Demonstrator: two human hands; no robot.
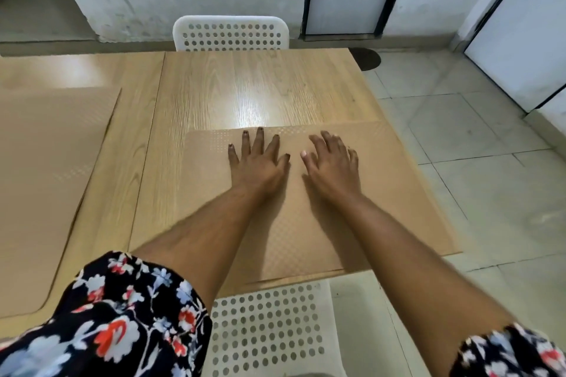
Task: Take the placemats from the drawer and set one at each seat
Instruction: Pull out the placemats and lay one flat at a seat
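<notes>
Both hands flat, fingers spread — left hand [258, 159] and right hand [332, 162] press the placemat [382, 193]; second placemat [46, 177] cut off left — no writing visible.

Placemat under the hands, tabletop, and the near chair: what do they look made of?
Placemat: looks like thin flexible tan sheet, perhaps vinyl or faux leather; fine embossed dot grid, matte. Tabletop: wood-grain surface, likely laminate; semi-gloss, with a bright glare patch. Near chair: white moulded plastic by its look, with rows of round holes.

Bright glare on table [245, 107], soft shadows, wide-angle edge distortion
</notes>
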